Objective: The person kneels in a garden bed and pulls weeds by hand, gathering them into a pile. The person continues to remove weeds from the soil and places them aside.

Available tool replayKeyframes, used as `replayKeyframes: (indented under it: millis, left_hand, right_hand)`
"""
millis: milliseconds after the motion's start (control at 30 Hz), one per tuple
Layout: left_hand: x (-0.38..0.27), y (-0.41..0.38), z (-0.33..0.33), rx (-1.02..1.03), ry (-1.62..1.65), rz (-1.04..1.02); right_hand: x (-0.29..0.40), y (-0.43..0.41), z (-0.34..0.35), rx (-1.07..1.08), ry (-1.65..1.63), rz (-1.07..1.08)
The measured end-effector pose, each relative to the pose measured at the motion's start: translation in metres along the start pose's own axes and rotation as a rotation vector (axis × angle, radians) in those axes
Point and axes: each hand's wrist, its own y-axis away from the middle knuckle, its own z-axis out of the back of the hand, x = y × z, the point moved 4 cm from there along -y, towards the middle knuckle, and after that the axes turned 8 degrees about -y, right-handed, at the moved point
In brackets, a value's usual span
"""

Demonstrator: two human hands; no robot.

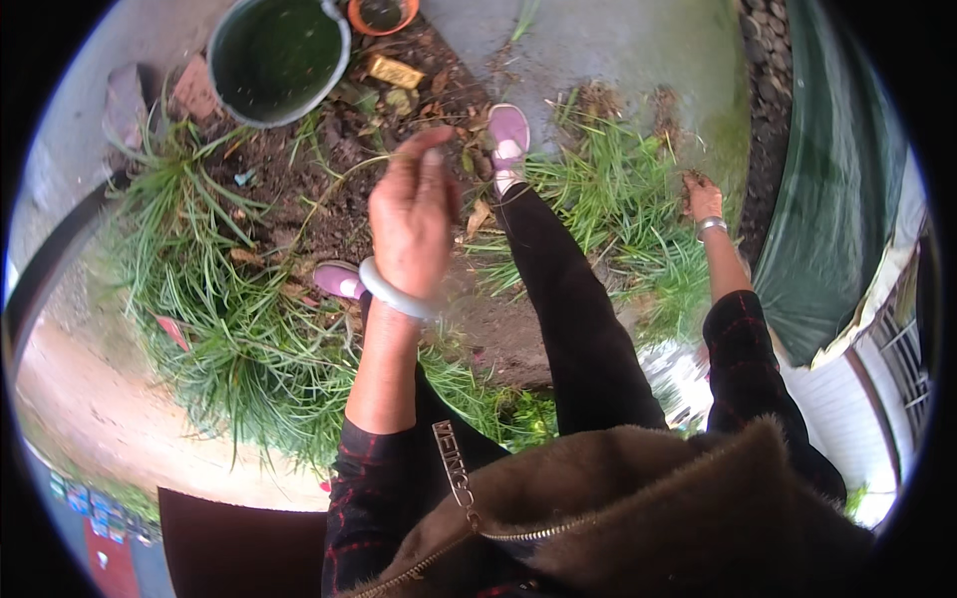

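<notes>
My left hand [415, 209], with a pale bangle at its wrist, is raised over bare soil [329, 198]. Its fingers lie close together and are blurred; whether they hold anything cannot be told. A thin stem runs past it. My right hand [701, 196], wearing a silver-coloured bracelet, is reached out to the right. Its fingers are curled on brown root-like strands [689, 175] beside a heap of long-bladed green grass-like plants [617, 176]. More such plants [239, 351] grow thickly to the left of my left hand.
A round tub of dark greenish water [280, 60] stands at the top left, near an orange pot [383, 16], a yellow block [396, 72] and a broken brick [196, 88]. My purple shoes [509, 134] are on the ground. Green sheeting [830, 187] hangs at right beside pebbles [766, 82].
</notes>
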Motion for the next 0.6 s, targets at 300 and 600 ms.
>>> replayKeyframes:
  millis: [300,600]
  left_hand:
    - [-0.132,0.06,-0.266,0.812,-0.689,-0.847]
    - [-0.049,0.04,-0.264,0.676,-1.319,-0.542]
  right_hand:
    - [-0.149,0.065,0.091,-0.121,-0.042,-0.299]
    - [-0.225,0.135,0.07,0.088,-0.175,-0.74]
